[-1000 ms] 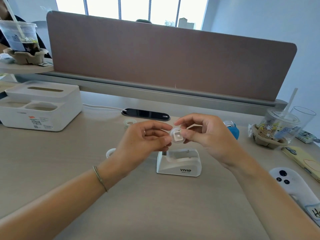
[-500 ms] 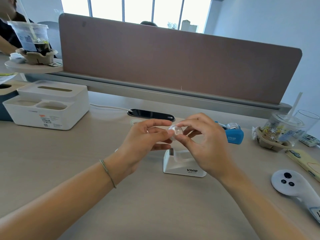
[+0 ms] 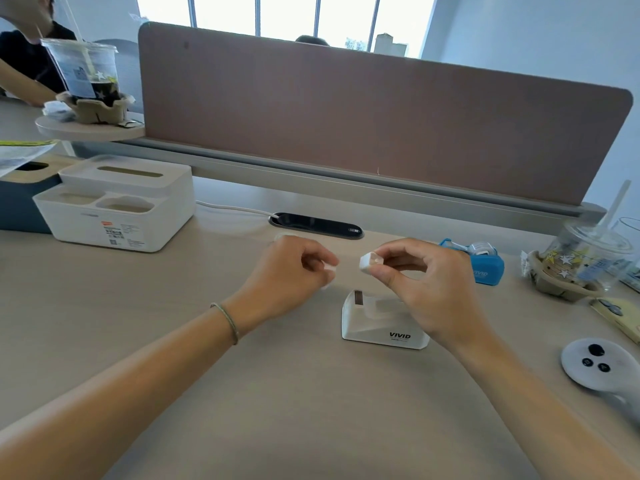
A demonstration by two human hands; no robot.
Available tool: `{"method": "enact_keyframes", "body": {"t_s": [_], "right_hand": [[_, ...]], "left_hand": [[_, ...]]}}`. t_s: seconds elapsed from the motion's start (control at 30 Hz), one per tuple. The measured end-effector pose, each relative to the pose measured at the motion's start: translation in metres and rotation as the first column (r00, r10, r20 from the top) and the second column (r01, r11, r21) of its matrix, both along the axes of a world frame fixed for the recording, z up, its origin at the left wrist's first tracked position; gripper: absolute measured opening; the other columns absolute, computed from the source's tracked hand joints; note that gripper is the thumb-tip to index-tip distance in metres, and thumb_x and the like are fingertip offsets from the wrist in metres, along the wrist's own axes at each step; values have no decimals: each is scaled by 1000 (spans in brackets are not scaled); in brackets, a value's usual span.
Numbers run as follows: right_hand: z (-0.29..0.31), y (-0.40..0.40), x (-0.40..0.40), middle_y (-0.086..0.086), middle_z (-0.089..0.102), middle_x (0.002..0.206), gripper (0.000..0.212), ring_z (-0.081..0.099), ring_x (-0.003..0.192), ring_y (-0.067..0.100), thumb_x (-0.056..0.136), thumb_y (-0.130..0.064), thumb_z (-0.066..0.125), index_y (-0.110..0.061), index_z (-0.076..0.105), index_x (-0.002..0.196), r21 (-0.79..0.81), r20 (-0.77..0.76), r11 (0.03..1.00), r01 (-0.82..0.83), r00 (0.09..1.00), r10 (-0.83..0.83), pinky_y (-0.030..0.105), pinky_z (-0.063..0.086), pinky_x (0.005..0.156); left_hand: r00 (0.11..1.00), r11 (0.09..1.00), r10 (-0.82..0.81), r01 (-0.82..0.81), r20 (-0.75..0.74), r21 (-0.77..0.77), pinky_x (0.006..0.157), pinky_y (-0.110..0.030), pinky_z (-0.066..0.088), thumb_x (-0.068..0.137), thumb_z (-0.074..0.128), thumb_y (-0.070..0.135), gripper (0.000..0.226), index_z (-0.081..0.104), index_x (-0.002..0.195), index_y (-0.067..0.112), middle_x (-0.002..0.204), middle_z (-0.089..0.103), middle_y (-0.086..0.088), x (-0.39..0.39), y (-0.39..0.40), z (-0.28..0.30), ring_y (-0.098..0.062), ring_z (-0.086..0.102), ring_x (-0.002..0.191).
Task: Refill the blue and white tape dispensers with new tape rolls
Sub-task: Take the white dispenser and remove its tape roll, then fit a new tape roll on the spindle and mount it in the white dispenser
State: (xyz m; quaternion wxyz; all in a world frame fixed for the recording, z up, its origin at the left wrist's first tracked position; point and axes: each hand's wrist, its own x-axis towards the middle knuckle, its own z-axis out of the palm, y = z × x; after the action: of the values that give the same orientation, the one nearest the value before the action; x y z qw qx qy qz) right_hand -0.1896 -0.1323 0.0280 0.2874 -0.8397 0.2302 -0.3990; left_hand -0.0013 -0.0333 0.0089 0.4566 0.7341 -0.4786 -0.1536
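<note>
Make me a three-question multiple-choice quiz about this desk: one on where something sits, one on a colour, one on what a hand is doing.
1. Where is the blue tape dispenser?
A. behind the right hand
B. on the white organizer box
C. beside the left elbow

2. What colour is the dispenser marked VIVID?
A. black
B. white
C. green

3. What is the right hand doing?
A. lying flat
B. pinching a small white piece
C. lifting a cup

Answers: 1 A, it peeks out beyond that hand; 2 B, its body is white; 3 B, fingertips grip the piece.

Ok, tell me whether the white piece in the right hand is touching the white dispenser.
Apart. The head view shows the white piece pinched in the right hand, with bare desk visible between it and the white dispenser below.
</note>
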Motion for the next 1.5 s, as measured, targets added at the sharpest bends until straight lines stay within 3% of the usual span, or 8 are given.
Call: {"method": "enact_keyframes", "body": {"t_s": [0.1, 0.2, 0.5, 0.6, 0.77, 0.93, 1.27, 1.5], "right_hand": [[-2, 1, 0, -15, 78, 86, 11, 73, 85, 3, 85, -29, 80, -28, 80, 96, 22, -18, 1000, -2, 1000, 3, 15, 55, 81], [-3, 1, 0, -18, 76, 90, 18, 71, 88, 1, 86, -31, 76, -30, 78, 104, 0, -45, 1000, -5, 999, 5, 11, 54, 80], [2, -1, 6, -19, 77, 83, 8, 71, 85, 0, 90, -23, 74, -29, 78, 94, 66, -64, 998, 1, 998, 4, 10, 52, 76], [14, -10, 16, -13, 78, 80, 11, 73, 80, 5, 89, -22, 72, -30, 78, 93, 152, -14, 987, 41, 999, -39, 20, 59, 76], [17, -15, 30, -5, 78, 81, 18, 73, 79, 14, 97, -23, 63, -25, 81, 98, 235, 27, 968, 92, 995, -101, 38, 64, 82], [18, -13, 32, -15, 75, 72, 23, 70, 75, 4, 96, -25, 64, -38, 77, 82, 226, 4, 973, 40, 999, -42, 35, 63, 79], [25, -14, 27, -11, 78, 78, 21, 72, 78, 12, 96, -22, 64, -32, 80, 87, 280, 51, 960, 9, 998, -25, 41, 62, 83], [30, -10, 27, 1, 78, 79, 18, 72, 79, 23, 94, -18, 65, -23, 80, 86, 270, 73, 962, -43, 997, 24, 42, 62, 79]], "left_hand": [[967, 987, -43, 3, 252, 158, 70, -9, 43, 86, 69, 18, 20, 80, 99, 27, 81, 67, 11, 2, 2, -7, -5, 61, 76], [920, 973, -86, -6, 383, 232, 79, -22, 50, 88, 64, 20, 22, 78, 102, 28, 85, 64, 13, -1, 3, -12, -10, 60, 87], [910, 967, -78, -30, 407, 254, 74, -29, 55, 78, 74, 29, 14, 73, 92, 30, 78, 67, 14, 0, 4, -9, -12, 65, 85], [929, 986, 24, -82, 368, 145, 73, -34, 58, 78, 72, 32, 6, 71, 81, 27, 75, 66, 12, 10, 0, -2, -12, 65, 77], [834, 962, 168, -255, 525, 97, 84, -31, 50, 90, 64, 29, 19, 69, 108, 24, 110, 68, 1, 59, -25, -7, -21, 63, 103], [796, 925, 112, -302, 594, 231, 81, -31, 44, 91, 61, 33, 25, 68, 113, 23, 122, 64, -3, 81, -50, -18, -24, 60, 111], [845, 914, 164, -324, 509, 245, 75, -29, 46, 91, 66, 28, 14, 74, 101, 20, 113, 71, -5, 85, -60, -27, -21, 61, 91], [972, 969, 235, -236, -29, -75, 75, -26, 56, 91, 69, 32, 11, 73, 88, 23, 88, 76, 4, 59, -37, 2, -18, 72, 85]]}}
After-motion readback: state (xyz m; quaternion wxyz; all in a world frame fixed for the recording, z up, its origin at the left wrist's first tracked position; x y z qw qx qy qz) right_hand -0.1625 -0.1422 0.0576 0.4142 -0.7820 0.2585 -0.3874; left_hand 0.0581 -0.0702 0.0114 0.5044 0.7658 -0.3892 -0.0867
